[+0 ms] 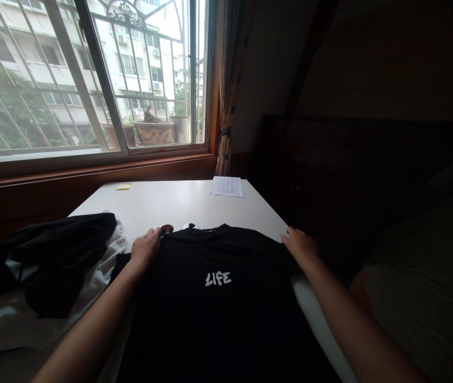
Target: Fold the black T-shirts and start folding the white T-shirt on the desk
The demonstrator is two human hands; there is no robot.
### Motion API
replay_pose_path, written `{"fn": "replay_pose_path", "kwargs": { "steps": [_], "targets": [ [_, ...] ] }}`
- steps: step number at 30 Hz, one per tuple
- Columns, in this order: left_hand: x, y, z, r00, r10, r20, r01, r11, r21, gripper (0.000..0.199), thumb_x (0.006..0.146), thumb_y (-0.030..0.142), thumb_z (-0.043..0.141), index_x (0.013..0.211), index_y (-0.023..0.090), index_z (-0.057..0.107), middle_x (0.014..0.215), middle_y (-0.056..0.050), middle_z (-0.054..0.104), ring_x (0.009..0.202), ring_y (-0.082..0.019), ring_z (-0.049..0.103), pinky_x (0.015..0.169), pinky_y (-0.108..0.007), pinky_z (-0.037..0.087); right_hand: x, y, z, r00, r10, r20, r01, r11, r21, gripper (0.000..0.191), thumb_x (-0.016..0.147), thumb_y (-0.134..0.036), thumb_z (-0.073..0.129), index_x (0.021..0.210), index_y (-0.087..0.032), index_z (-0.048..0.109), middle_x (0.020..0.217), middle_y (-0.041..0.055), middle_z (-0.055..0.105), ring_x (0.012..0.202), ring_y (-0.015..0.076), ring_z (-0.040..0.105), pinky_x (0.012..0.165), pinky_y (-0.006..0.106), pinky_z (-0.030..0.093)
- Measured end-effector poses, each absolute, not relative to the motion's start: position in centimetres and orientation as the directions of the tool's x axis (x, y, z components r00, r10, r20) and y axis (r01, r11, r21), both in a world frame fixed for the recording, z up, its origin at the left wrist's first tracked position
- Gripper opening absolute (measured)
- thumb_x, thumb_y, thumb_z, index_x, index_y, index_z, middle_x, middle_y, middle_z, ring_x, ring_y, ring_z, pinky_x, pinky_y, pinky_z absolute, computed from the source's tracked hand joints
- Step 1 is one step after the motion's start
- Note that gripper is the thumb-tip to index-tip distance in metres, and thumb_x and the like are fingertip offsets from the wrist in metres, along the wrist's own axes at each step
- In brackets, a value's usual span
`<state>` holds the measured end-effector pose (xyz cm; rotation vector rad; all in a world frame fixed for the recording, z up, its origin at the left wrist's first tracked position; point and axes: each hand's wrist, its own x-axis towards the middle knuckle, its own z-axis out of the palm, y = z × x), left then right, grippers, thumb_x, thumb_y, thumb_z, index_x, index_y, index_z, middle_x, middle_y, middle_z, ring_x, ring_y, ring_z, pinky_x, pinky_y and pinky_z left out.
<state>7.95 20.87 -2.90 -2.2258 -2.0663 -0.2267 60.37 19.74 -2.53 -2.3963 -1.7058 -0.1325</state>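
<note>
A black T-shirt (pixel 218 319) with white "Life" lettering lies spread on the white table (pixel 158 199), its neckline toward the far side. At its left shoulder my left hand (pixel 146 247) is closed on the cloth. My right hand (pixel 298 242) grips the fabric at the right shoulder near the table's right edge. The lower part of the shirt runs out of view at the bottom.
Black and white clothes (pixel 62 255) are heaped at the left. Paper sheets (pixel 227 186) and a yellow note (pixel 124 186) lie at the far edge. Two small round objects, one brown (pixel 166 229), one silvery (pixel 190 226), sit beyond the neckline. Behind are a window and curtain (pixel 226 106).
</note>
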Motion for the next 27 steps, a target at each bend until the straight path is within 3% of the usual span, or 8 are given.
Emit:
{"fn": "replay_pose_path", "kwargs": {
  "steps": [3, 5, 9, 12, 18, 21, 27],
  "targets": [
    [8.2, 21.1, -1.7, 0.084, 0.976, 0.203, 0.996, -0.087, 0.007, 0.030, 0.101, 0.030, 0.042, 0.121, 0.017, 0.059, 0.113, -0.016, 0.060, 0.100, -0.035, 0.061, 0.083, -0.047, 0.047, 59.3, 19.7, -1.5, 0.282, 0.926, 0.250, 0.959, -0.274, -0.068, 0.026, 0.095, -0.026, 0.051, 0.106, -0.015, 0.070, 0.114, 0.0211, 0.064, 0.113, 0.0374, 0.059, 0.093, 0.052, 0.042],
    [9.1, 21.1, -0.8, 0.140, 0.964, 0.227, 0.989, -0.146, 0.009, 0.030, 0.101, 0.027, 0.040, 0.119, 0.019, 0.062, 0.118, -0.018, 0.059, 0.111, -0.037, 0.056, 0.089, -0.051, 0.045, 57.7, 20.0, -0.9, 0.171, 0.945, 0.279, 0.985, -0.159, -0.063, 0.029, 0.096, -0.023, 0.045, 0.106, -0.013, 0.071, 0.120, 0.0224, 0.062, 0.120, 0.0380, 0.054, 0.099, 0.054, 0.039],
    [12.7, 20.7, -0.9, 0.345, 0.914, 0.213, 0.931, -0.362, 0.049, 0.036, 0.102, 0.023, 0.036, 0.120, 0.023, 0.066, 0.125, -0.013, 0.062, 0.120, -0.029, 0.054, 0.102, -0.042, 0.043, 52.3, 21.0, -1.1, -0.149, 0.961, 0.233, 0.977, 0.180, -0.114, 0.028, 0.098, -0.028, 0.048, 0.109, -0.021, 0.073, 0.115, 0.0106, 0.067, 0.113, 0.0246, 0.059, 0.103, 0.035, 0.043],
    [15.4, 20.1, -2.6, 0.430, 0.883, 0.190, 0.889, -0.450, 0.078, 0.040, 0.104, 0.035, 0.036, 0.132, 0.023, 0.062, 0.138, -0.009, 0.060, 0.132, -0.026, 0.049, 0.114, -0.038, 0.036, 47.9, 21.4, -2.8, -0.292, 0.933, 0.210, 0.930, 0.328, -0.164, 0.033, 0.099, -0.033, 0.047, 0.123, -0.026, 0.069, 0.123, 0.0055, 0.067, 0.117, 0.0212, 0.059, 0.106, 0.032, 0.043],
    [16.0, 20.6, -5.4, 0.354, 0.928, 0.121, 0.917, -0.369, 0.149, 0.063, 0.103, 0.053, 0.034, 0.156, 0.020, 0.035, 0.165, -0.008, 0.026, 0.154, -0.027, 0.020, 0.125, -0.048, 0.014, 44.1, 22.2, -6.0, -0.268, 0.947, 0.179, 0.929, 0.303, -0.213, 0.052, 0.102, -0.042, 0.039, 0.149, -0.021, 0.047, 0.157, 0.0085, 0.042, 0.145, 0.0260, 0.036, 0.121, 0.044, 0.025],
    [15.3, 21.6, -5.3, 0.339, 0.937, 0.083, 0.922, -0.349, 0.169, 0.066, 0.103, 0.056, 0.031, 0.158, 0.020, 0.030, 0.167, -0.007, 0.020, 0.155, -0.025, 0.015, 0.126, -0.047, 0.009, 44.4, 22.8, -6.3, -0.263, 0.954, 0.141, 0.931, 0.290, -0.223, 0.058, 0.103, -0.049, 0.035, 0.154, -0.021, 0.041, 0.163, 0.0078, 0.034, 0.150, 0.0249, 0.028, 0.124, 0.046, 0.016],
    [15.1, 22.5, -5.3, 0.340, 0.939, 0.056, 0.924, -0.345, 0.162, 0.071, 0.102, 0.059, 0.027, 0.160, 0.019, 0.024, 0.167, -0.006, 0.014, 0.155, -0.024, 0.012, 0.125, -0.050, 0.006, 46.5, 23.8, -6.3, -0.243, 0.966, 0.084, 0.941, 0.256, -0.222, 0.065, 0.102, -0.058, 0.030, 0.157, -0.023, 0.033, 0.166, 0.0043, 0.026, 0.153, 0.0219, 0.020, 0.125, 0.046, 0.012]
  ]
}}
